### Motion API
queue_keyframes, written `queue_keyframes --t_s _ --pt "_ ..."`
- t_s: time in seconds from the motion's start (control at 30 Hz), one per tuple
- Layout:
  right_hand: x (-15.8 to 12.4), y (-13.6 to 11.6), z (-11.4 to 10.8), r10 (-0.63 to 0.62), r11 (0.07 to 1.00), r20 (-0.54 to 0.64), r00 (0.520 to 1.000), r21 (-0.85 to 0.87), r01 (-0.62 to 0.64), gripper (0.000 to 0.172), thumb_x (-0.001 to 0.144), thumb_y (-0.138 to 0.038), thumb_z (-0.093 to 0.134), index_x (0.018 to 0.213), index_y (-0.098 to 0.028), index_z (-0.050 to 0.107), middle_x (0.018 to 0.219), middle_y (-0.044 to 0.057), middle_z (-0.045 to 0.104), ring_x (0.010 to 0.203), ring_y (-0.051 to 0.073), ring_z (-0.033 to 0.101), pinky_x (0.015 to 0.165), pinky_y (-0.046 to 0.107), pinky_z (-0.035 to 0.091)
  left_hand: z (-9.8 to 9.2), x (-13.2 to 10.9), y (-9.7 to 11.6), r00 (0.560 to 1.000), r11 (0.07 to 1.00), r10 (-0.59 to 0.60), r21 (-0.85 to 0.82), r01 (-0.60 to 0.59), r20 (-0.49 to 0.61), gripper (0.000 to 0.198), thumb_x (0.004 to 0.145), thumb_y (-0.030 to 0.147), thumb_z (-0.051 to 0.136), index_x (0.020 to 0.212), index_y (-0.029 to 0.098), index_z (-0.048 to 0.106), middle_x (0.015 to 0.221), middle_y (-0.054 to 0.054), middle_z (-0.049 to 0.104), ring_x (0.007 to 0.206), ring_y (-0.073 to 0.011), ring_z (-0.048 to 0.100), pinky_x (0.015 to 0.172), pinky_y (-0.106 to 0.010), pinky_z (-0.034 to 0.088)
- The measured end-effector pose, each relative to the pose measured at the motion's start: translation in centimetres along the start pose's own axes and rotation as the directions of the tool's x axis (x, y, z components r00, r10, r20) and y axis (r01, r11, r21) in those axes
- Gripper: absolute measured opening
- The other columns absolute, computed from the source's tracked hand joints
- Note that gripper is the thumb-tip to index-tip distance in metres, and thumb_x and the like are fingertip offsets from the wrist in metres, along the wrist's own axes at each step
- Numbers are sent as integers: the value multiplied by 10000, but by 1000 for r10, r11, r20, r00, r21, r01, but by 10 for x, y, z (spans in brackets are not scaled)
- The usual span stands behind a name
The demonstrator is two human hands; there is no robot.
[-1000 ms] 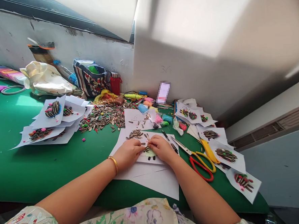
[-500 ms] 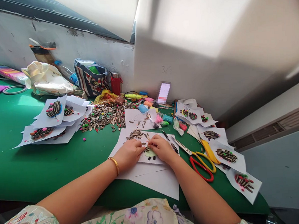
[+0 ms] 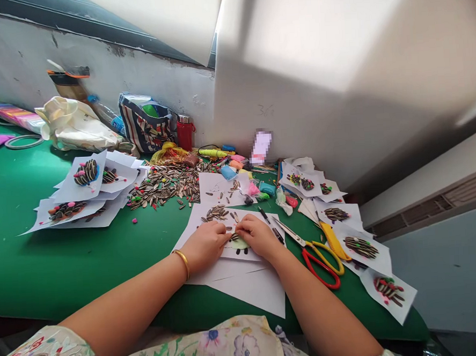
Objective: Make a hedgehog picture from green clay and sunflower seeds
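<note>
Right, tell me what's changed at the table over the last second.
Almost nothing. The whole view has drifted very slightly as the head camera moved. The left hand and right hand stay close together over the white paper sheet, with nothing visibly taken hold of or let go. The red-and-yellow-handled scissors and the pile of sunflower seeds stay as they were.

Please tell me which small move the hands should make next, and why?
Probably the left hand should take one seed from the small pile of seeds and press it onto the green clay. The clay shows only a few seeds, while the papers on the right carry many rows.
</note>
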State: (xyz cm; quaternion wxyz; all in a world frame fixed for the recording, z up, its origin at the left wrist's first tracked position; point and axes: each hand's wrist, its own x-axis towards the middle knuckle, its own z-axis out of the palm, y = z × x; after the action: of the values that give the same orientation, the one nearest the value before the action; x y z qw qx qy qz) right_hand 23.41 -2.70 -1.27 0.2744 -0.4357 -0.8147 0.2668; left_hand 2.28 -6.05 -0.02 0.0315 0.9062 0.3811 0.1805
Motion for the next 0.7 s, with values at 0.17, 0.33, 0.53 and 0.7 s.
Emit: queue_keyframes --t_s 0.17,0.33,0.53,0.7 --pt "0 -1 0 5 1000 0 1000 6 -5 146 880 -154 605 870 -244 720 899 13 586 856 155 585 814 293 465 1 0 -1 1000 1000 5 -18 -5 -15 225 920 143 492 971 186 707 824 -72 604 791 -191 538 712 -319 432" --pt "0 1 0 -2 999 -4 1000 35 2 139 877 -157 606 878 -238 719 907 20 603 880 162 590 835 301 468 3 -1 -4 999 999 3 -42 -5 -39 214 914 159 503 944 194 712 818 -65 601 789 -190 543 712 -318 434" --pt "1 4 -2 -2 997 -15 1000 72 3 122 886 -177 599 878 -221 712 890 27 610 876 165 592 828 304 469 9 -2 -11 998 996 -30 -91 24 -56 265 849 84 532 998 200 718 887 -65 638 837 -193 580 760 -320 471" --pt "3 5 -3 11 997 -59 998 80 -6 140 900 -191 576 907 -220 713 886 35 628 880 175 589 820 317 468 11 -2 -17 987 986 -72 -161 49 -143 342 857 63 495 1089 199 705 951 -82 653 883 -198 611 794 -337 506"
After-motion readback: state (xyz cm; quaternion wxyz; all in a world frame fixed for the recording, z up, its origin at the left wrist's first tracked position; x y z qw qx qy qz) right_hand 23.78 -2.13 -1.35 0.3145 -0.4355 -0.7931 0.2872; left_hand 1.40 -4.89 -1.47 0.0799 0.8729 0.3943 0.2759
